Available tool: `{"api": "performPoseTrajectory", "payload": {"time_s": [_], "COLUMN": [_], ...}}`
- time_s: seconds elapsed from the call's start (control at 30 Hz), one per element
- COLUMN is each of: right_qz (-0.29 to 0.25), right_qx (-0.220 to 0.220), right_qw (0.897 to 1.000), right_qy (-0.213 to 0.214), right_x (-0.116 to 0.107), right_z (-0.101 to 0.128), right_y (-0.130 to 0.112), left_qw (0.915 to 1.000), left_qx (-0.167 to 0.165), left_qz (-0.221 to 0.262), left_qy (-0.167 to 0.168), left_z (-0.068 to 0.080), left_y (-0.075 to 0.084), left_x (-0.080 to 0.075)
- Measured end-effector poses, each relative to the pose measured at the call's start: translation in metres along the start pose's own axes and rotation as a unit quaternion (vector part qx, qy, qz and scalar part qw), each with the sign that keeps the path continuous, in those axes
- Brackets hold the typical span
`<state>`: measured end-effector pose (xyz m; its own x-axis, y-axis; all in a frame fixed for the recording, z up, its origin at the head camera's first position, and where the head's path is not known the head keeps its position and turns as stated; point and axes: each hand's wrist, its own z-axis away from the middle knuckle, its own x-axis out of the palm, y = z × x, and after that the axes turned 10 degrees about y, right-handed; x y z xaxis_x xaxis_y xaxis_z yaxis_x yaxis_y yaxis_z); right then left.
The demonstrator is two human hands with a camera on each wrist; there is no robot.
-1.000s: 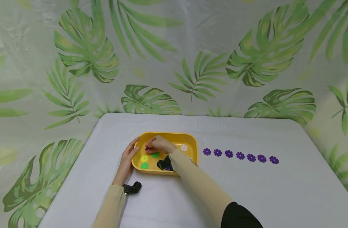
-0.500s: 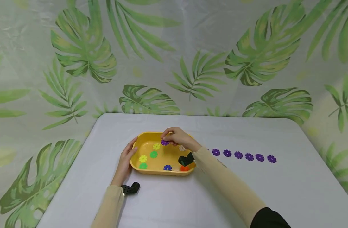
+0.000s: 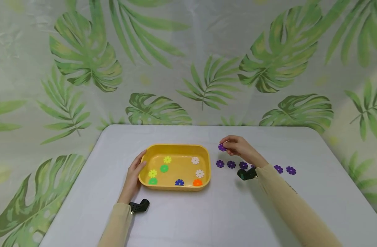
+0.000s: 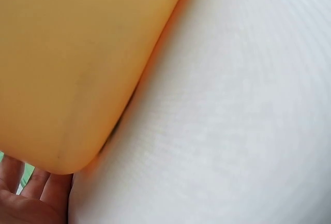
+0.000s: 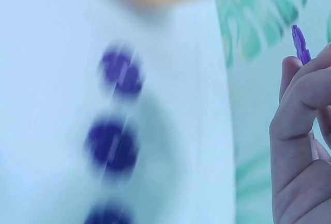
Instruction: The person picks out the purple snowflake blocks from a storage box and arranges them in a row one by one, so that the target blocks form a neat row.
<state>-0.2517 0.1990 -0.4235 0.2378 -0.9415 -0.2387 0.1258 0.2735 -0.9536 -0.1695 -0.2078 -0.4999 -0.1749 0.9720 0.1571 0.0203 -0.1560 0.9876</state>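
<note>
Above the table (image 3: 182, 219) — right hand (image 3: 237, 148) pinches purple disc (image 3: 222, 147).

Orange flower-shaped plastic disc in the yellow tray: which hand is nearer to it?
Left, though not by much. The left hand rests on the yellow plastic tray at its far end from the orange flower-shaped plastic disc; the right hand holds a purple flower disc outside the tray.

One yellow tray (image 3: 151, 151) holding eight flower discs (image 3: 164, 168); six purple discs (image 3: 220, 163) visible outside it
</note>
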Motion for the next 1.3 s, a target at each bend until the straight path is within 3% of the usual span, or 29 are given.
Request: {"api": "performPoseTrajectory", "payload": {"time_s": [0.33,0.53,0.73,0.9,1.03,1.1,1.2,1.3], "right_qz": [-0.04,-0.109,-0.163,-0.17,-0.148,-0.111,-0.019,0.098], "right_qx": [0.029,0.051,0.05,0.059,0.063,0.055,0.036,0.023], "right_qw": [0.996,0.987,0.977,0.972,0.972,0.974,0.974,0.962], "right_qy": [0.072,0.104,0.127,0.149,0.174,0.191,0.224,0.252], "right_x": [-0.099,-0.148,-0.182,-0.195,-0.198,-0.197,-0.193,-0.188], "right_z": [0.053,0.089,0.114,0.125,0.127,0.127,0.126,0.126], "right_y": [0.057,0.09,0.118,0.127,0.13,0.13,0.131,0.13], "left_qw": [1.0,0.9999,0.9999,1.0,1.0,1.0,1.0,0.9999], "left_qx": [0.001,-0.006,0.0,0.002,0.002,0.002,0.0,-0.001], "left_qz": [-0.003,-0.012,-0.01,-0.004,-0.003,-0.003,-0.005,-0.017], "left_qy": [0.002,0.009,0.003,-0.003,-0.002,0.0,0.001,0.0], "left_z": [0.002,0.001,0.0,0.0,0.001,0.001,0.001,0.002], "left_y": [0.001,0.0,-0.001,0.0,0.001,0.001,0.002,0.004], "left_x": [-0.002,-0.004,-0.005,-0.006,-0.006,-0.006,-0.006,-0.006]}}
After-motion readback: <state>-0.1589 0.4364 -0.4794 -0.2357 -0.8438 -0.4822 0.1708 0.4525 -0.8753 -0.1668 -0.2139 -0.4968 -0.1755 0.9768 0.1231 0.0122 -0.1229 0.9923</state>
